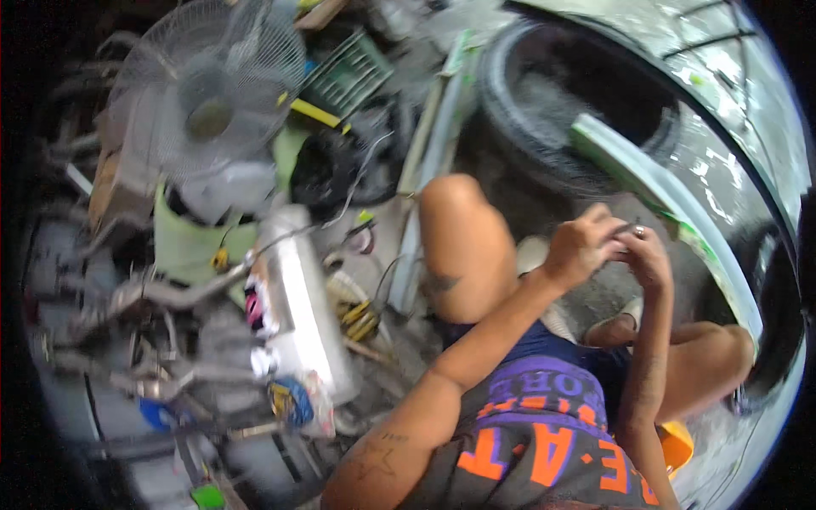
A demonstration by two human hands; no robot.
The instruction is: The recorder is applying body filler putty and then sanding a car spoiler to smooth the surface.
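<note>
In front of my knees my left hand (pixel 581 248) and my right hand (pixel 649 260) meet, fingertips pinched close together. Something small and dark seems to sit between them, mostly covered by the fingers and too small to name. A shiny spot shows at the right fingers; whether it is a ring or part of the held piece cannot be told. Just beyond the hands runs a long pale, curved strip (pixel 671 197) with green edges. Behind that lies a large black tyre (pixel 520 140).
Clutter fills the left side: a fan with a wire guard (pixel 208 119), a green crate (pixel 348 72), a shiny silver cylinder (pixel 308 314), and a roll of blue and yellow tape (pixel 291 401). Long rails (pixel 435 127) stand beside my left knee. An orange object (pixel 677 446) is at my right hip.
</note>
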